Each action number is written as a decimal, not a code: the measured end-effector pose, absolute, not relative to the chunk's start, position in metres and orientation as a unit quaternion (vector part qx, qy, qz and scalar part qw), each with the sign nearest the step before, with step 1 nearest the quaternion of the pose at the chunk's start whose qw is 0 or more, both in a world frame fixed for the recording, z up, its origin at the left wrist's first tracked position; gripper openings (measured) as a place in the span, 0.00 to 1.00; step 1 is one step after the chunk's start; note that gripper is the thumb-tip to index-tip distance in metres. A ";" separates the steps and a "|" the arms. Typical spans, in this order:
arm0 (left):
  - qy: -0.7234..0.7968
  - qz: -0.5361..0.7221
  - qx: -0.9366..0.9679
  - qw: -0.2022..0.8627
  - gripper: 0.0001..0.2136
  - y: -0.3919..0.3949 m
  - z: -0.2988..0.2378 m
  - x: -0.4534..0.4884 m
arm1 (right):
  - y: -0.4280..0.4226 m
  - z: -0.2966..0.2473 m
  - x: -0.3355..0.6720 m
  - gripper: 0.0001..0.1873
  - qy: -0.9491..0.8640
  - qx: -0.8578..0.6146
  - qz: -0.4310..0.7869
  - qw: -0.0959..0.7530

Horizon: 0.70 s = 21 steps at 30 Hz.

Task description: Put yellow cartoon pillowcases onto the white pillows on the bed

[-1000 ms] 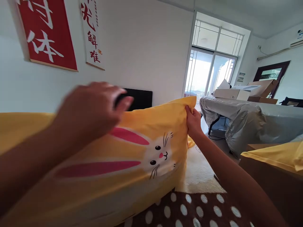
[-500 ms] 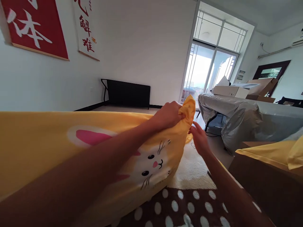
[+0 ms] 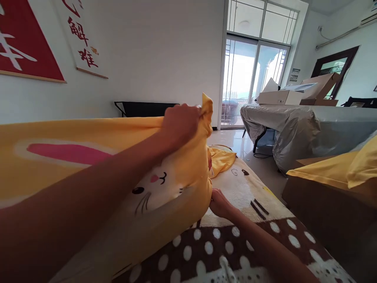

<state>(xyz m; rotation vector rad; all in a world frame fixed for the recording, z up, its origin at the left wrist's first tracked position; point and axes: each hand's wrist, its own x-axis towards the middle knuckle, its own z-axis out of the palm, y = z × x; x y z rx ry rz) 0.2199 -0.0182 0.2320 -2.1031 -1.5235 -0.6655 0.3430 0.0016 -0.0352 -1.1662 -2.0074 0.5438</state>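
A yellow cloth [image 3: 188, 165] printed with a white rabbit face and a pink ear hangs stretched in front of me. My left hand [image 3: 181, 122] is closed around its upper edge near the top right corner, and the corner's tip sticks up past my fist. Lower down, my right hand [image 3: 219, 202] pinches the cloth's right-hand side edge; its fingertips are partly hidden behind the fabric. The left forearm covers part of the rabbit print.
Beneath the cloth spreads a cream and brown polka-dot blanket [image 3: 207, 247], with more yellow fabric [image 3: 222, 159] bunched on it. At right stands a cardboard box [image 3: 318, 204] with yellow cloth on top. A plastic-covered table [image 3: 294, 122] holds boxes. A black folded frame [image 3: 141, 108] leans by the wall.
My right hand has moved down from near the top corner to lower along the cloth's edge. My left hand keeps its hold, and the corner has shifted left and up in view.
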 end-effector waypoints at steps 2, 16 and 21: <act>-0.559 -0.268 -0.739 0.264 0.26 -0.019 0.249 0.204 | -0.002 -0.031 0.346 0.09 -0.785 -0.461 0.182 0.373; -0.573 -0.384 -0.706 0.163 0.24 -0.056 0.292 0.174 | 0.017 -0.063 0.361 0.08 -0.802 -0.469 0.245 0.278; -0.550 -0.371 -0.716 0.218 0.18 -0.055 0.282 0.187 | 0.008 -0.025 0.371 0.38 -0.787 -0.382 0.293 0.386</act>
